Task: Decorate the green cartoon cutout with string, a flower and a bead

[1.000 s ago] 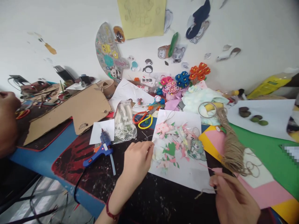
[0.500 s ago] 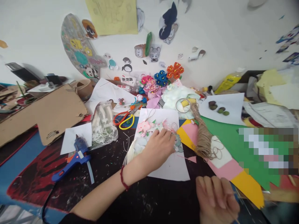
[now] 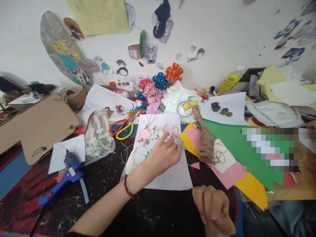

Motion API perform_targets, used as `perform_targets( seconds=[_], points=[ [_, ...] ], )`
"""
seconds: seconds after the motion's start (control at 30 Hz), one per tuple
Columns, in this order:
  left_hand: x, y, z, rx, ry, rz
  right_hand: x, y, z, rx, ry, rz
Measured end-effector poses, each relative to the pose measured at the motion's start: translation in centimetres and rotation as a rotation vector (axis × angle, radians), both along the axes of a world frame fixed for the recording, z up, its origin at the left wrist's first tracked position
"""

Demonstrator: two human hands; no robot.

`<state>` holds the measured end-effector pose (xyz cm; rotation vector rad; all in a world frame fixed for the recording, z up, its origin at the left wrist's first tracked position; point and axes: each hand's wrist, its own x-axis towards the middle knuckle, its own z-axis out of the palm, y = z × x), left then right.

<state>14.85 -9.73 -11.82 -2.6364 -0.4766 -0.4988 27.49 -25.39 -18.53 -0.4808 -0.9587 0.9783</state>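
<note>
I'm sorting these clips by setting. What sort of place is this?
Probably a craft worktable, judging by the blue glue gun, the scissors with red and yellow handles, and the bundle of twine.

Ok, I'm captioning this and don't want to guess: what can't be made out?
All in the head view:
Left hand: whether it grips any cut-outs; its back hides the contact.
Right hand: whether it holds anything; its curl hides the inside.
Yellow sheet: markings too faint; top cut off by the edge.
Green sheet: what lies over its right part; pixelation covers that.
Cord of the blue glue gun: far end cut off by the bottom edge.
</note>
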Motion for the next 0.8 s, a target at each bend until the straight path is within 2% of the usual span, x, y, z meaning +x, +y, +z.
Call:
perform_targets(
  seconds=[0.13, 0.2, 0.27, 0.33, 0.43, 0.63, 0.7, 0.8],
  points=[
    [-0.7, 0.6, 1.2, 0.078, -0.364, 0.156, 0.0, -0.1, 0.1, -0.026, -0.010, -0.017],
    [-1.2, 0.8, 2.3, 0.045, -0.596, 0.206, 0.1, -0.2, 0.2, -0.072, -0.020, -0.017],
    [-2.0, 0.8, 3.6, -0.062, -0.831, 0.269, 0.1, -0.3, 0.3, -0.094, -0.016, -0.015],
    [-2.8, 0.7, 4.7, -0.297, -1.054, 0.360, 0.1, -0.4, 0.3, -0.105, 0.004, -0.024],
    [-4.2, 1.0, 5.5, -0.802, -1.354, 0.421, 0.1, -0.4, 0.2, -0.126, -0.001, -0.057],
    [-7.6, 2.5, 4.0, -1.600, -1.748, 0.413, 0.1, -0.8, 0.1, -0.191, 0.007, -0.046],
    [-8.8, 2.4, 3.4, -1.732, -1.905, 0.446, 0.1, -1.0, -0.1, -0.229, 0.023, -0.034],
    [-10.9, 1.8, 2.9, -1.696, -2.084, 0.489, 0.1, -1.3, -0.5, -0.257, 0.059, -0.042]
  ],
)
